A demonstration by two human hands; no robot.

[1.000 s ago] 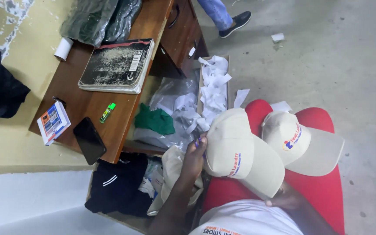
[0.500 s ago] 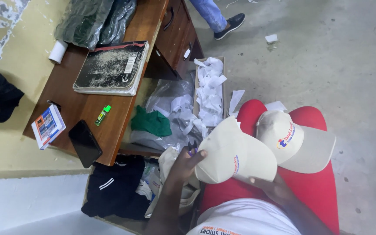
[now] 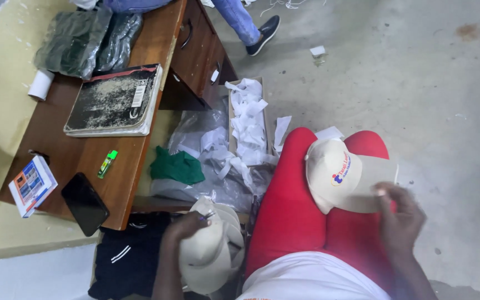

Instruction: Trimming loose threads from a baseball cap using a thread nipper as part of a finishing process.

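Note:
My left hand [image 3: 187, 226] rests on top of a beige cap [image 3: 209, 261], which sits on a pile of like caps low on my left side, beside my red trousers [image 3: 290, 216]. A second beige cap with a coloured emblem [image 3: 343, 175] lies on my right knee. My right hand [image 3: 398, 216] grips the edge of this cap's brim, fingers curled over it.
A wooden desk [image 3: 123, 161] at left carries a worn black book [image 3: 115, 100], a green lighter [image 3: 107, 163], a black phone [image 3: 84, 203], a small booklet [image 3: 31, 185] and a paper roll [image 3: 41, 84]. White paper scraps [image 3: 248, 125], plastic wrap, a green cloth [image 3: 176, 166] and dark clothing [image 3: 126, 258] lie below. Another person's leg and shoe [image 3: 265, 28] are at the top.
My left hand has carried one cap off my lap down to the pile at my left. My right hand has moved onto the brim of the cap left on my knee.

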